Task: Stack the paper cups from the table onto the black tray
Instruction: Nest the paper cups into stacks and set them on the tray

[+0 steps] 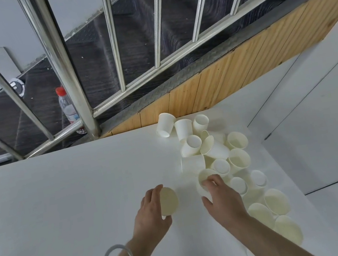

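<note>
Left hand (151, 207): one cream paper cup (168, 201) is gripped, mouth facing right.
Right hand (219, 195): a second cup (203, 180) is grasped at the pile's (220, 152) near edge.
Location: white counter (64, 202); black tray not visible.

Bright, even, soft light; faint shadows; glare on the railing (60, 56); wide-angle bending at the edges; slight softness.

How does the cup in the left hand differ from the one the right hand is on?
The left hand grips its paper cup clear of the pile, mouth facing the camera. The cup under the right hand sits at the edge of the pile of cups, half hidden by fingers. Both are plain white. No black tray is in view.
</note>
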### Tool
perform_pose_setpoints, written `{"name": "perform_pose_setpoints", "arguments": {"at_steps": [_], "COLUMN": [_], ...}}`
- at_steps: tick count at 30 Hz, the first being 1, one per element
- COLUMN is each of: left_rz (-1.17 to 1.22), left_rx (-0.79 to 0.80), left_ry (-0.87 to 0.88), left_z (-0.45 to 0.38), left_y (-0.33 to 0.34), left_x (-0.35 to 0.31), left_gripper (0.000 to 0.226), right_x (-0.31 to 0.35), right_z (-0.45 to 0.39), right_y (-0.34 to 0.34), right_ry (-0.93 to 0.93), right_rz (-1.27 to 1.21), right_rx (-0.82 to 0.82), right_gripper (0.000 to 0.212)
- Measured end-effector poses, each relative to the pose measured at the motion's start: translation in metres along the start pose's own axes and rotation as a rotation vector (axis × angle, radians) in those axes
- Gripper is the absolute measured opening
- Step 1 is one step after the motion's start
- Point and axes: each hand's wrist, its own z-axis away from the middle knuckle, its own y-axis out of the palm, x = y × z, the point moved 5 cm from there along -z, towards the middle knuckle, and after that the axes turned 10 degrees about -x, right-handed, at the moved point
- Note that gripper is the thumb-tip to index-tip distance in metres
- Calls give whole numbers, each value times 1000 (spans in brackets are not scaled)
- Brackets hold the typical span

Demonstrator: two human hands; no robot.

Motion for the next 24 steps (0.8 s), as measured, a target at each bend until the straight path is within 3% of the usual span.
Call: {"name": "perform_pose_setpoints", "arguments": {"at_steps": [3, 7, 15, 18, 24], "left_rz": [-19, -64, -72, -61, -53], "left_rx": [35, 58, 11, 3, 0], "left_ry": [1, 31, 102, 110, 105], "left_z": [1, 0, -2, -1, 3], "left_y": [1, 1, 0, 1, 1], "left_x": [1, -2, -12, -14, -14], "left_gripper": [80, 90, 81, 79, 77], "right_x": [-10, -10, 6, 7, 16], "right_z": [-5, -8, 8, 10, 7], "right_y": [6, 10, 21, 19, 21], "right_ry": [43, 45, -121, -125, -145], "right_rz": [70, 70, -25, -10, 10], "right_rx": [80, 67, 121, 120, 156], "right_gripper": [32, 19, 18, 31, 76]}}
